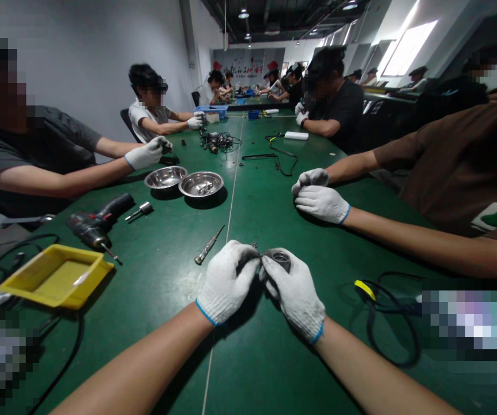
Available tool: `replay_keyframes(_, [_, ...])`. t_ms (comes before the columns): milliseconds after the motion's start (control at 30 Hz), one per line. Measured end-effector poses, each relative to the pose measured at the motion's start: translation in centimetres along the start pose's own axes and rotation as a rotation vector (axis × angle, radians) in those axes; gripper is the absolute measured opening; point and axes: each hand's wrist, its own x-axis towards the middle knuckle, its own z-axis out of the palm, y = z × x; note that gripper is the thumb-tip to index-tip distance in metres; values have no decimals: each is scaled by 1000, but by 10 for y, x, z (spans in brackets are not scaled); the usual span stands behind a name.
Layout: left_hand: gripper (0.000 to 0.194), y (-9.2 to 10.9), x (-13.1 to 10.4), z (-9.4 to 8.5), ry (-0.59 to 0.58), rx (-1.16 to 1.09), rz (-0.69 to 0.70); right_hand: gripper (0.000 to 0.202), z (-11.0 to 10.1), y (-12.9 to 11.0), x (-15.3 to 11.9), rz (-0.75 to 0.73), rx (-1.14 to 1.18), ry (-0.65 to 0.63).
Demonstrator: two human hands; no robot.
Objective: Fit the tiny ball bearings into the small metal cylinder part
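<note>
My left hand [230,282] and my right hand [297,291], both in white knit gloves with blue cuffs, meet just above the green table [166,357]. A small dark round part [281,259] with a ring-shaped rim sits in the closed fingers of my right hand. The thumb and fingers of my left hand are pinched together at the left side of that part, and whatever they grip is too small to name. A pen-like screwdriver [209,246] lies on the table beyond my left hand.
On the left are a yellow tray [97,276], a cordless drill [97,222], a metal socket bit [139,211] and two steel bowls [200,184]. Co-workers' gloved hands [322,199] rest at the right. Cables [220,142] lie farther back; another cable [391,323] curls at right.
</note>
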Motion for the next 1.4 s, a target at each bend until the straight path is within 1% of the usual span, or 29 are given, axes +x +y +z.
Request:
replay_keyframes(300, [9,0,-1,0,1,4,-13,41,-1,2,1,3,14,6])
replay_keyframes(433, [14,0,-1,0,18,4,-5,41,-1,2,1,-1,21,2])
replay_keyframes(633, [9,1,0,-1,-10,-10,-22,41,-2,4,2,-10,16,1])
replay_keyframes(800, [9,1,0,0,7,-9,-29,40,-2,4,1,-18,12,-3])
replay_keyframes(933, [9,1,-1,0,-11,-10,-29,40,-2,5,2,-15,9,-3])
replay_keyframes(1067, [7,0,-1,1,11,2,-41,41,-3,5,2,-5,5,7])
replay_keyframes(1200, [15,-1,-1,2,7,1,-17,42,-3,3,1,-6,12,-1])
replay_keyframes(1300, [10,0,-1,2,-8,-7,-6,42,-2,2,0,-7,10,-1])
replay_keyframes(1400, [9,0,-1,2,2,-4,-15,42,-2,1,0,-5,11,-1])
